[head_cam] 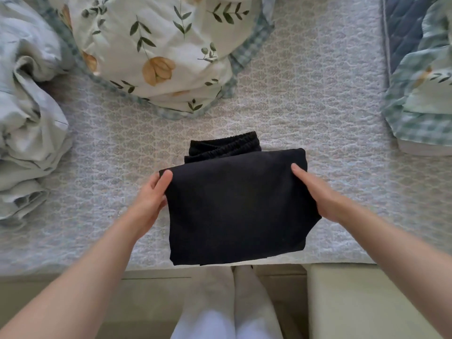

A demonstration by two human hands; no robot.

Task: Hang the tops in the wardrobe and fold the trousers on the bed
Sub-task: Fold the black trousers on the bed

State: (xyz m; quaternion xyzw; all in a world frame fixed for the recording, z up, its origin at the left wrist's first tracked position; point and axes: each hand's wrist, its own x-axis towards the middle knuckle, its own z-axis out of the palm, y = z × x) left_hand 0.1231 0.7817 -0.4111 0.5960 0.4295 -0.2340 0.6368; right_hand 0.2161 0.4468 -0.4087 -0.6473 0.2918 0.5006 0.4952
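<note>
Black trousers (234, 206) lie folded into a thick rectangle near the front edge of the bed (318, 106), their elastic waistband showing at the far end. My left hand (151, 199) grips the folded top layer at its left edge, thumb on top. My right hand (315, 192) grips the right edge the same way. The upper fold sits slightly raised between both hands. No tops and no wardrobe are in view.
A floral duvet (156, 52) is bunched at the back of the bed. Crumpled pale bedding (27, 118) lies on the left, and a checked and floral cover (423, 94) on the right. My legs in white trousers (227, 311) stand against the bed's front edge.
</note>
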